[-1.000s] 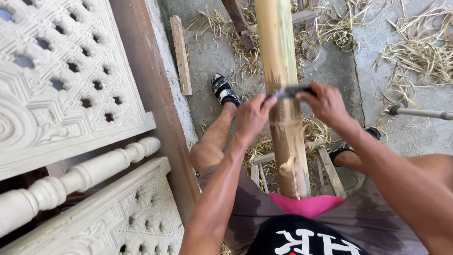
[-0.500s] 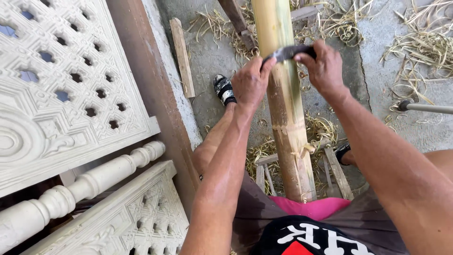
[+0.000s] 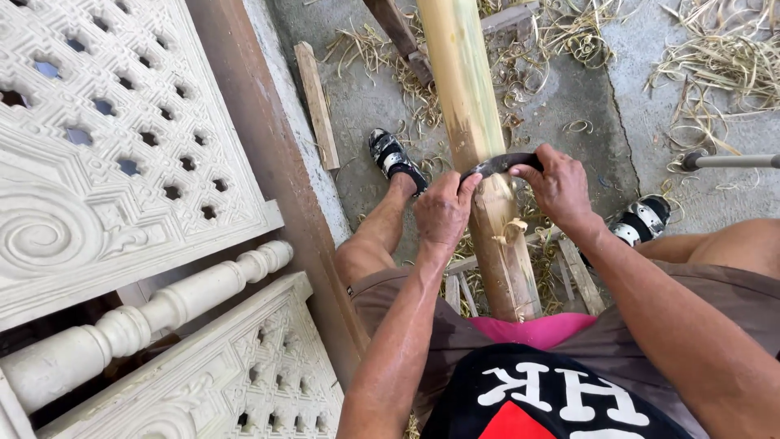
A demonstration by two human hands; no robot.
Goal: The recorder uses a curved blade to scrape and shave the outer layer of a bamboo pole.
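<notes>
A thick bamboo pole runs from between my knees up and away across the concrete floor. A curved dark metal blade lies across the pole. My left hand grips the blade's left end and my right hand grips its right end. Below the blade the pole is scraped pale, with curled shavings hanging on it. The pole's near end rests against a pink cloth at my lap.
Carved white lattice panels and a turned baluster lean at the left behind a brown wooden post. A loose wooden slat, bamboo shavings, a metal rod and my two sandalled feet are on the floor.
Both hands and the blade went up the pole away from me, then came back down toward me. The view has shifted slightly.
</notes>
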